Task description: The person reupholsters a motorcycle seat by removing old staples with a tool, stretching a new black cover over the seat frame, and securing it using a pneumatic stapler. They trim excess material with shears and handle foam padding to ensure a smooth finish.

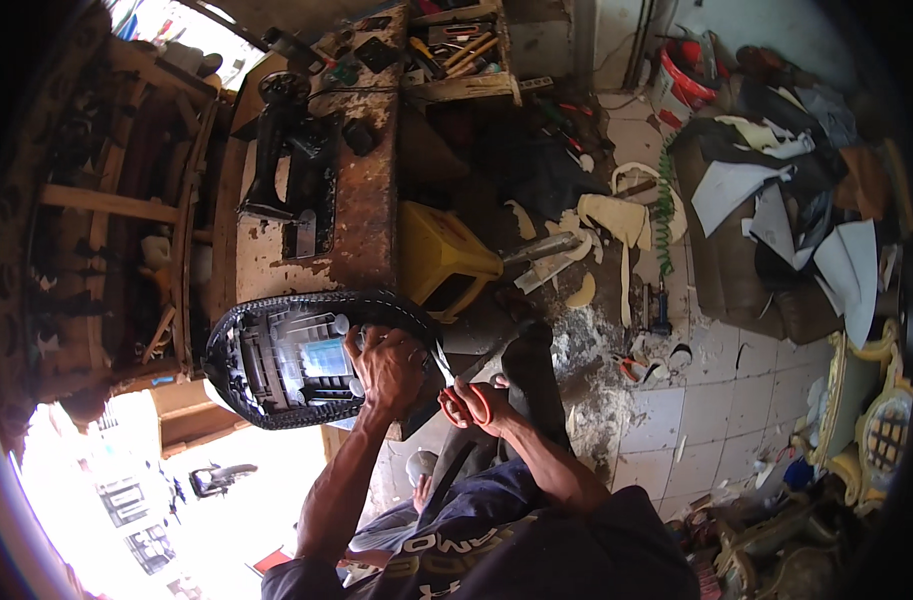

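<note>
1. An upturned motorcycle seat lies in front of the person, its grey plastic underside facing up and a black cover wrapped over its rim.
2. The left hand rests on the seat's right end, its fingers curled down over the rim and pressing on the cover there.
3. The right hand is just beside the left, closed through the orange handles of a pair of scissors.
4. The scissor blades point up and left toward the seat's right edge, close by the left hand; whether they touch the cover cannot be told.
5. Behind the seat stands a worn, rusty surface carrying a black sewing machine.
6. A yellow plastic stool sits to the right of that surface, just beyond the seat.
7. Cut scraps of pale material lie on the tiled floor farther right.
</note>
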### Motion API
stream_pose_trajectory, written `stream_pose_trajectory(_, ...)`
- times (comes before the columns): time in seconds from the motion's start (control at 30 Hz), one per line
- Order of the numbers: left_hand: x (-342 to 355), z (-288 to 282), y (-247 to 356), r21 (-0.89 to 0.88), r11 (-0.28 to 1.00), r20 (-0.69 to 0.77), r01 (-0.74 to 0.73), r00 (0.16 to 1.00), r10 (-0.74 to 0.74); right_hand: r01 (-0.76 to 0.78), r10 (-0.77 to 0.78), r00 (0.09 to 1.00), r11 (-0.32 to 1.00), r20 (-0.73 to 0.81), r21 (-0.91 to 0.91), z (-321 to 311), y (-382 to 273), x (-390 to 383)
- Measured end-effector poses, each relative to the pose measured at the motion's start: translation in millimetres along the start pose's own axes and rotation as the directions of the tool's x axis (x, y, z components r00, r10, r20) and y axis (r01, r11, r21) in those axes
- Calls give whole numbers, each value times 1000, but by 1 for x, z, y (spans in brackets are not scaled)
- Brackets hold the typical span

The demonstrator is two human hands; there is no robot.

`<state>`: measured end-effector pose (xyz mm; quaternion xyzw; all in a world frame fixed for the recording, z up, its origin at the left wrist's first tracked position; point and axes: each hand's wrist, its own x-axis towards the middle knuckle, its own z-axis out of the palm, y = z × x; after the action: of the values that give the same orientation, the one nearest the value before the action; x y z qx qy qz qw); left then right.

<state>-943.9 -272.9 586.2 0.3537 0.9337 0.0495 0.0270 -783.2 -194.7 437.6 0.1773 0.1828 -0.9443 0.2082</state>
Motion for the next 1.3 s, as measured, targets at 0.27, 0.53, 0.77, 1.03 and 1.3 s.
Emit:
stream_pose_trajectory(0.27, 2, -8, -4, -36, 995, 15, -88, 996, 89, 30, -31, 998, 999, -62, -16, -3, -30, 29)
stream_pose_trajectory(0.53, 6, -22, -6, -80, 985, 67, -151, 985, 157, -141, 154, 988, 951, 28, -274, -7, -82, 32)
stream_pose_trajectory(0.77, 9, -18, -9, -134, 991, 130, -24, 991, 41, -283, 292, 956, 869, -40, -406, -17, -117, 38)
stream_pose_trajectory(1.03, 42, 5, 12, 61, 868, 168, 492, 852, -495, -332, 348, 934, 767, -79, -549, -5, -151, 47)
stream_pose_trajectory(1.3, 43, 6, 12, -95, 798, 120, 595, 803, -584, -389, 468, 883, 767, 31, -510, -10, -175, 73)
